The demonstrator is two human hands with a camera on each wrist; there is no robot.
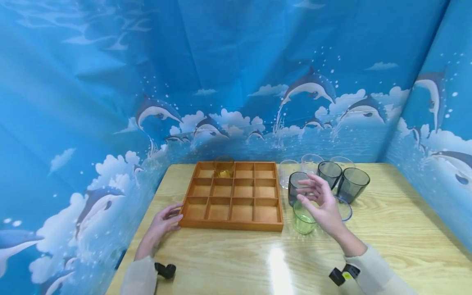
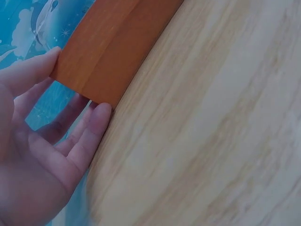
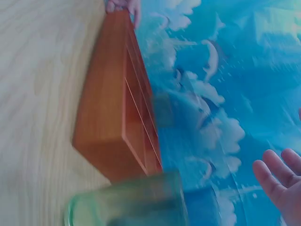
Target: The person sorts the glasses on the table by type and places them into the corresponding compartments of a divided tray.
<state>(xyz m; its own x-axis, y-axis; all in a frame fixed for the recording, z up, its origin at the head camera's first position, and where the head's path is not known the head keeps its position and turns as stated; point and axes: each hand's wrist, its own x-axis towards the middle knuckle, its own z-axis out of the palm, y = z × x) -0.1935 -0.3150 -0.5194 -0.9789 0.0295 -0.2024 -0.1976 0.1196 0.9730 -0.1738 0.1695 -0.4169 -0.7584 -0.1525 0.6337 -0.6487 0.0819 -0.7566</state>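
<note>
Tray (image 1: pixel 230 225) on the worktop (image 1: pixel 228 256), glasses (image 1: pixel 354 186) to its right
One glass (image 1: pixel 223 169) stands in the tray's back row, second compartment from the left; the others cluster toward the worktop's back right corner, a foremost glass (image 1: pixel 304 224) near the tray's front right corner; the left hand (image 1: pixel 164 220) touches the tray's front left corner

From twelve o'clock right round the clock face, no lettering, number, brand or sign is readable.
</note>
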